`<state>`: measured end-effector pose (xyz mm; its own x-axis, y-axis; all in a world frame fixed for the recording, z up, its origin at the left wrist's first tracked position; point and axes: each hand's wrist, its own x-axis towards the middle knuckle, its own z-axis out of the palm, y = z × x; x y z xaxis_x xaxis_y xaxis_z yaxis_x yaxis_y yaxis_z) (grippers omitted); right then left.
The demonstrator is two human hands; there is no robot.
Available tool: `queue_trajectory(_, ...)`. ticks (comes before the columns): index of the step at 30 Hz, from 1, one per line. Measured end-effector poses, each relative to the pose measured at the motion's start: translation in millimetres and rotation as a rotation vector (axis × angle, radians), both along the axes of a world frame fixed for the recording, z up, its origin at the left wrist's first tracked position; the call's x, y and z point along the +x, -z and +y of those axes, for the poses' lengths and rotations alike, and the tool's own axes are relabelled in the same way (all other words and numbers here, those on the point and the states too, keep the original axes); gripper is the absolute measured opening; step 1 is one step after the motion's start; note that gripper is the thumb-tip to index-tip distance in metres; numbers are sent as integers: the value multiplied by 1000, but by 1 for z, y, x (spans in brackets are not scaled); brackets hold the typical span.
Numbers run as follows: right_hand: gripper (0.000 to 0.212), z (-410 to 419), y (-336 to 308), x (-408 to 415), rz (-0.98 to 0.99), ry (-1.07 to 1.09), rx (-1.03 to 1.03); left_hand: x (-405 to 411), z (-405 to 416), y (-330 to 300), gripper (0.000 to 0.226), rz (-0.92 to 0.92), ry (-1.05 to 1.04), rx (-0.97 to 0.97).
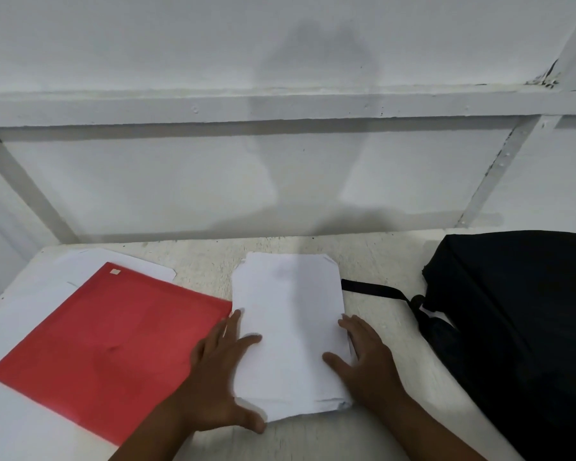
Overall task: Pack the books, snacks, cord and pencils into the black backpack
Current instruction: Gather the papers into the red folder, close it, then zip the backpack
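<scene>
A thick white stack of books or papers [290,314] lies flat in the middle of the table. My left hand [218,371] presses against its left edge, thumb at the near corner. My right hand [366,357] rests on its right edge, fingers spread along the side. Both hands hold the stack between them. The black backpack [519,327] lies on the table to the right, a black strap [373,289] reaching from it toward the stack. A red folder [113,344] lies flat to the left. Snacks, cord and pencils are not in view.
White sheets of paper [47,287] lie under and behind the red folder at the left. A white panelled wall [280,161] rises right behind the table's far edge. The table top [379,257] is pale and speckled.
</scene>
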<state>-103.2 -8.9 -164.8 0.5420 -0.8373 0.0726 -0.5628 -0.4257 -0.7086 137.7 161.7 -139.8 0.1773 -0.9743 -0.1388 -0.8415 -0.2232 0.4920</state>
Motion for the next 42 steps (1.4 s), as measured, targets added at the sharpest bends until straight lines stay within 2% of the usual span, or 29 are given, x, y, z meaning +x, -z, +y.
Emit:
queue_trajectory(2, 64, 0, 1, -1, -16, 1, -1, -1, 2, 0, 123, -29, 25, -9)
queue_trajectory(7, 62, -3, 1, -6, -39, -45, -2, -2, 12, 15, 77, -14, 22, -157)
queue_trajectory(11, 57, -6, 3, -9, -30, -73, 5, -1, 14, 25, 64, 26, 2, -252)
queue_trajectory(15, 56, -6, 2, -8, -46, -38, -6, -1, 14, 24, 65, 38, -5, -292)
queue_trajectory(18, 57, -6, 0, -8, -59, -9, -11, 0, 14, 29, 53, 28, -38, -332)
queue_trajectory(23, 55, -1, -3, -8, -66, -3, -25, 2, 15, 33, 39, 123, -97, -373)
queue_trajectory(25, 53, 1, -3, -8, -84, 17, -2, 0, 15, 26, 33, 184, -161, -456)
queue_trajectory(29, 42, 7, -5, -7, -165, 67, 70, 0, 21, 14, 17, 168, -403, -783)
queue_trajectory(30, 38, 6, -7, -6, -193, 85, 113, 2, 24, 10, 16, 170, -477, -790)
queue_trajectory(32, 32, 2, -14, -4, -204, 94, 168, 5, 32, 1, 33, 247, -634, -734)
queue_trajectory(33, 30, 0, -18, 0, -176, 87, 148, 6, 38, -2, 42, 287, -697, -700)
queue_trajectory(35, 27, -5, -26, 13, -127, 58, -25, 12, 50, -8, 49, 266, -757, -681)
queue_trajectory(38, 26, 1, -46, 47, -201, -64, -210, 20, 64, -14, 42, 251, -863, -659)
queue_trajectory(42, 27, 27, -59, 94, -210, -291, -200, 27, 85, -17, 37, 192, -999, -673)
